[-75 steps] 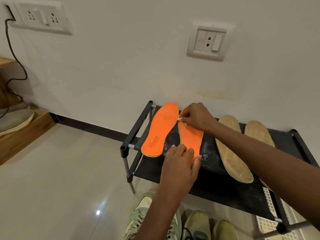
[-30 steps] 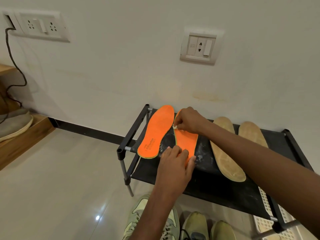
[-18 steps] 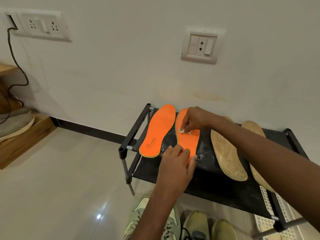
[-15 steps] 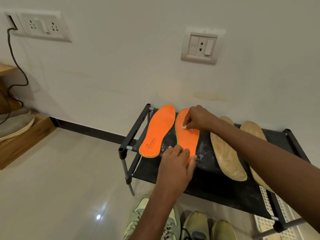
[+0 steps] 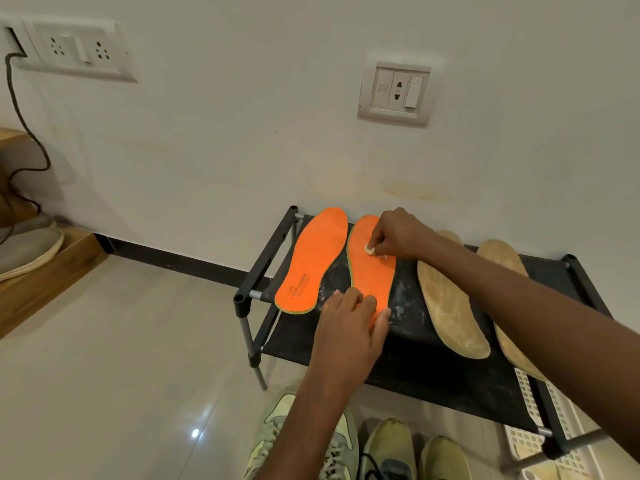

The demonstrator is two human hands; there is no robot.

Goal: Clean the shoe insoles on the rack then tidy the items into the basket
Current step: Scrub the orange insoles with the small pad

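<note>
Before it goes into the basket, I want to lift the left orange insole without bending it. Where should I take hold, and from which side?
Probably the heel end of the left orange insole, taken from the front. That end overhangs the front bar of the shoe rack, so fingers can slip underneath; the rest lies flat on the fabric. It is free: both hands are on the other orange insole.
</note>
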